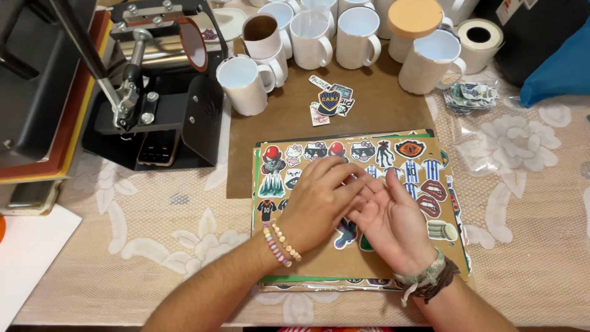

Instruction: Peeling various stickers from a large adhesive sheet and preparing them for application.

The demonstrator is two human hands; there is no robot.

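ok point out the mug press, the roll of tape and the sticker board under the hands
mug press (pixel 161 55): head view, on its metal barrel.
roll of tape (pixel 480 38): head view, on its top face beside the hole.
sticker board (pixel 319 261): head view, on bare brown card near the bottom edge.

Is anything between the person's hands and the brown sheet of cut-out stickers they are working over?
Nothing visible is. The left hand and right hand lie directly on the brown sticker sheet, fingers meeting at its middle. The white ceramic mugs and black mug press stand clear behind it.
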